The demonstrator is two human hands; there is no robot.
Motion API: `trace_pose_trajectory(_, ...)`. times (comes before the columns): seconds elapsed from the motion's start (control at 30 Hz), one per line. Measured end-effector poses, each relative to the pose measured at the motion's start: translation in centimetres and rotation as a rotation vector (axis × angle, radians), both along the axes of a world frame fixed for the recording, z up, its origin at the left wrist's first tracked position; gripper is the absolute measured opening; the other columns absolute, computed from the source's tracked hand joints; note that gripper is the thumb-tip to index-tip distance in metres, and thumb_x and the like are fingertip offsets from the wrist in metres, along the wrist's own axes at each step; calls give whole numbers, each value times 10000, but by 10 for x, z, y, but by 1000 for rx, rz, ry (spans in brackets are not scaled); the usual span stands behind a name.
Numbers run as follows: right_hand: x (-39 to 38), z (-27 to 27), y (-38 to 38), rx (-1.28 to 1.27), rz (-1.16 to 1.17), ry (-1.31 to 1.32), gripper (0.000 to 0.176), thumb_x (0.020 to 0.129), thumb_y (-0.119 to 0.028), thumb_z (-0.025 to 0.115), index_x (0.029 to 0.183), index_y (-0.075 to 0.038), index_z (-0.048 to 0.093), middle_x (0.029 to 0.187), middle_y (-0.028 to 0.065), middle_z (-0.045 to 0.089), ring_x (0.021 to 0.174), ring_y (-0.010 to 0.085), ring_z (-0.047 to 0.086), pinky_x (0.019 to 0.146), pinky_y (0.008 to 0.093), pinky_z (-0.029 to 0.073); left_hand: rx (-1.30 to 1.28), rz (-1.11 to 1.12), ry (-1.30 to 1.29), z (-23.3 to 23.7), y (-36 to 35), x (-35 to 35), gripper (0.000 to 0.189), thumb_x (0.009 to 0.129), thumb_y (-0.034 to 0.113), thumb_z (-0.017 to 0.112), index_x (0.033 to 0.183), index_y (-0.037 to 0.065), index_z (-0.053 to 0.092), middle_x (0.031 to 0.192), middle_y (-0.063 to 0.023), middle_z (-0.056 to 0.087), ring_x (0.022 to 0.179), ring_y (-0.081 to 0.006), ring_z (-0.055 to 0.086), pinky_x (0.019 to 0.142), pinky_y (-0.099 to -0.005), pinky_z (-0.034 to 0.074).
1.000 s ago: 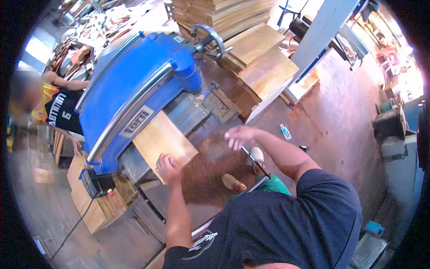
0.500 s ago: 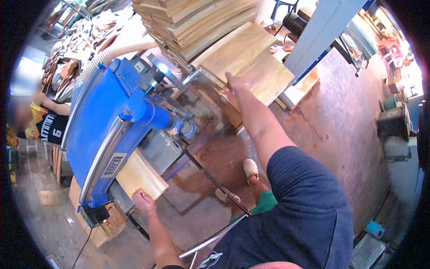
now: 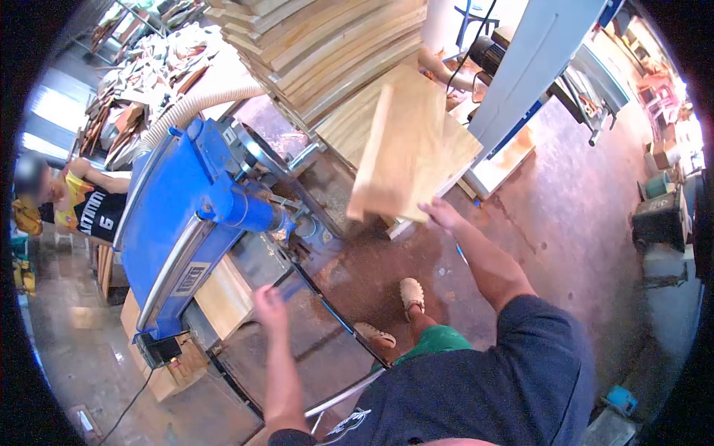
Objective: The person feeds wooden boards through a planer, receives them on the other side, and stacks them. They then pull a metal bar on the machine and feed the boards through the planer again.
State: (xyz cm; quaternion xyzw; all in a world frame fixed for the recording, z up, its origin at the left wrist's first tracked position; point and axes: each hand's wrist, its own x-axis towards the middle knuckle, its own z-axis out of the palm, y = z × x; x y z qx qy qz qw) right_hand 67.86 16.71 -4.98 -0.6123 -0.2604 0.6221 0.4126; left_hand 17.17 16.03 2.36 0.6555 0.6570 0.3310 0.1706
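My right hand (image 3: 440, 214) grips the near corner of a pale wooden board (image 3: 416, 141). That board is tilted over a lower stack of boards (image 3: 349, 123) beside the tall pile. My left hand (image 3: 270, 306), smeared by motion, hovers just right of another wooden board (image 3: 227, 297). Its fingers are too blurred to read. This second board sticks out from under the blue machine (image 3: 178, 201), lying on the machine's table.
A tall pile of curved boards (image 3: 335, 44) rises behind the low stack. A person in a black and yellow jersey (image 3: 93, 208) is beyond the machine. Another person's arm (image 3: 454, 74) reaches in behind the pile. A ribbed hose (image 3: 193, 108) and a handwheel (image 3: 256, 149) adjoin the machine.
My right hand has drawn back toward me, lifting and tilting a board off the low stack. My left hand has moved up and right, away from the board on the machine.
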Motion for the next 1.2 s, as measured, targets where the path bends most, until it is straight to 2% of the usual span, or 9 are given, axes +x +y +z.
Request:
trace_pose_trajectory(0.13,2,-11,-103,90,63,336,387,952,-299,607,1256,-68,539,982,-5,672,668,60,599,543,208,504,-263,-259,-480,-12,23,165,355,966,244,575,1224,-1,569,1240,-108,606,1101,-226,591,976,-345,442)
trace_pose_trajectory(0.23,-16,22,-162,36,180,346,437,951,-311,608,1292,-55,514,1091,24,654,881,91,614,688,259,526,-1264,-205,-1261,-37,65,228,546,968,484,510,1255,26,588,1164,-143,648,1066,-216,618,939,-374,472)
trace_pose_trajectory(0.27,-21,25,-175,45,216,296,460,947,-316,614,1306,-50,505,1131,34,644,950,105,609,731,276,527,-1254,-200,-1270,-58,72,241,546,968,484,510,1255,26,588,1164,-143,648,1066,-216,618,939,-374,472)
trace_pose_trajectory(0.33,-41,32,-203,-36,229,332,459,953,-283,603,1327,-40,490,1218,62,608,1067,142,573,861,322,486,-1023,-226,-417,-98,64,252,489,901,426,651,1185,28,636,1055,-132,688,922,-198,665,823,-352,529)
trace_pose_trajectory(0.43,-64,38,-244,-84,223,345,478,951,-274,606,1338,-25,478,1257,87,591,1149,187,551,982,370,449,-969,-354,-325,-32,17,243,427,836,329,753,1113,16,664,1010,-106,701,814,-187,677,735,-337,550)
trace_pose_trajectory(0.53,-100,40,-263,-24,177,339,517,933,-323,634,1320,-14,483,1162,81,630,1075,200,577,962,370,456,-864,-370,-437,-4,-28,211,440,816,277,772,1134,6,634,1040,-103,692,876,-174,667,783,-338,540)
trace_pose_trajectory(0.6,-118,43,-259,-123,-266,561,492,937,-306,637,1293,6,503,1150,78,632,1072,188,573,947,348,456,-796,-345,-584,31,-55,197,440,811,238,772,1147,-5,624,1028,-95,693,890,-155,656,785,-323,533)
trace_pose_trajectory(0.8,-170,46,-219,133,-169,93,356,959,-222,602,1215,21,553,1117,76,641,1019,167,584,897,336,472,-540,-163,-777,44,-116,113,398,827,208,753,1137,-1,617,1013,-80,684,896,-137,636,809,-322,516)
trace_pose_trajectory(1.2,-338,109,-202,104,79,22,312,927,-233,667,1094,24,610,990,82,672,867,140,623,763,304,517,-543,144,-925,7,-201,-69,484,880,292,697,1231,-6,549,1098,-114,646,977,-184,616,861,-352,502)
